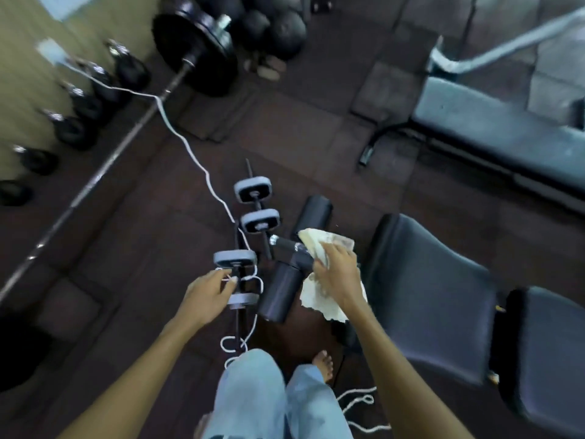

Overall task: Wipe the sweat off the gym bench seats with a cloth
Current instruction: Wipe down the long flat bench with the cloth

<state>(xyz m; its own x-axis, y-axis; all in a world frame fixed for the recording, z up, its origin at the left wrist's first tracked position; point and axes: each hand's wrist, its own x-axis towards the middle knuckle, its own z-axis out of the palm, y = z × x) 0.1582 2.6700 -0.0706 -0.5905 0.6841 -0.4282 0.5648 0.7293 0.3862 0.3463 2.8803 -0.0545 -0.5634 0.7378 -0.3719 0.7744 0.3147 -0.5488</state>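
Person viewed from above. Bare forearms (395,359) with no sleeves in view lead to the left hand (209,289) and right hand (338,270). At six o'clock, loose pale-blue denim trousers (253,400) and one bare foot (324,364).

Dark tiled floor (126,280) — barbell (104,172), kettlebells (72,131), small dumbbells (259,220), white cord (190,150) and benches (427,296) on it.

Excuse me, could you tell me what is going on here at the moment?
A person stands beside a black padded gym bench. Their right hand grips a crumpled cream cloth against the bench's black leg-roller bar, not on the seat. Their left hand touches a white cord by a small grey-ended dumbbell; whether it grips is unclear.
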